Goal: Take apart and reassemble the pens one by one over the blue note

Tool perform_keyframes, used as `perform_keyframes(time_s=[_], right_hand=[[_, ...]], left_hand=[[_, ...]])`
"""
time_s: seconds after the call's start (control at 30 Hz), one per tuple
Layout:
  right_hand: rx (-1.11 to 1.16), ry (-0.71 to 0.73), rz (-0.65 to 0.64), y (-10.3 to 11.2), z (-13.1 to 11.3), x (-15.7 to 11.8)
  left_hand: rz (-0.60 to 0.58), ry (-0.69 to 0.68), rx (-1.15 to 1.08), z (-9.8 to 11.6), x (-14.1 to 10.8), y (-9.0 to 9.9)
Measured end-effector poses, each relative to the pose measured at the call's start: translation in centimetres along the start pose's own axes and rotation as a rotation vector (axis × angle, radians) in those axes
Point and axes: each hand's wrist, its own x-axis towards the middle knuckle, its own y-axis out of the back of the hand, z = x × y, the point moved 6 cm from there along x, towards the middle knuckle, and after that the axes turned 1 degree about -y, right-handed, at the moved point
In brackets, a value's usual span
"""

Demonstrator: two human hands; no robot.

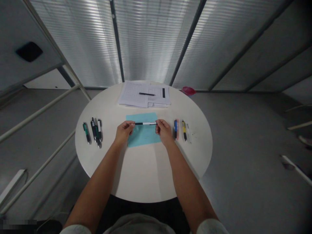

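A black and white pen (147,123) lies level between my hands, above a light blue sheet of paper (143,138). My left hand (124,130) pinches its left end. The right end is closed in the fingers of my right hand (163,130). To the left lie a green and black pen (86,132) and a cluster of several dark, green and white pens (95,131). Close to my right hand are a blue pen (175,130), a pinkish strip-like pen (177,130), a yellow and black pen (184,131) and a clear pen (188,132).
A white round table (136,182) bears everything. At its far side is a stack of printed papers (134,95) with a black pen (147,94) on top. A pink-red object (188,90) shows beyond the far right edge. Metal rails (39,122) stand at the left.
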Motion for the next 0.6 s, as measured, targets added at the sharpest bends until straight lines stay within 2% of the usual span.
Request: perform_keyframes(time_s=[0.3,0.6], right_hand=[[-0.001,-0.024,0.002,0.12,0.36,0.16],[0.056,-0.051,-0.008,-0.13,0.04,-0.12]], left_hand=[[0.044,0.013,0.041,-0.18,0.11,0.21],[0.035,0.023,0.041,0.08,0.05,0.08]])
